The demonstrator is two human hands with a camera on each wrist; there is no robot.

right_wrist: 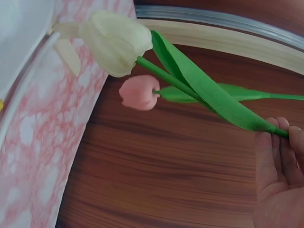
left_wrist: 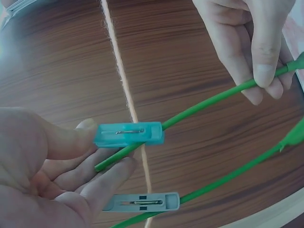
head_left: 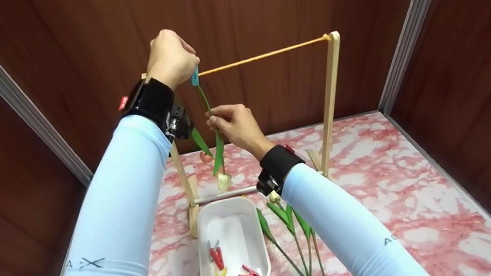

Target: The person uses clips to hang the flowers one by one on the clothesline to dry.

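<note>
Beneath the cord (head_left: 263, 58), the white tulip (head_left: 219, 149) points its bloom (right_wrist: 114, 45) to 6 o'clock. Right hand (head_left: 236, 124) pinches its stem (left_wrist: 209, 105); left hand (head_left: 171, 59), at 11 o'clock from it, pinches the blue peg (left_wrist: 129, 134). A shallow bite could drop the tulip.

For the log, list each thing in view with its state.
String: stretched straight
White tulip: head down, stem pinched by right hand
Blue clip: on the string, across that stem
Grey clip: on the string, across another stem
Pink tulip: hanging head down
Left hand: at the blue clip, grip unclear
Tub: uncovered, clips inside
Other tulips: lying on table
</note>
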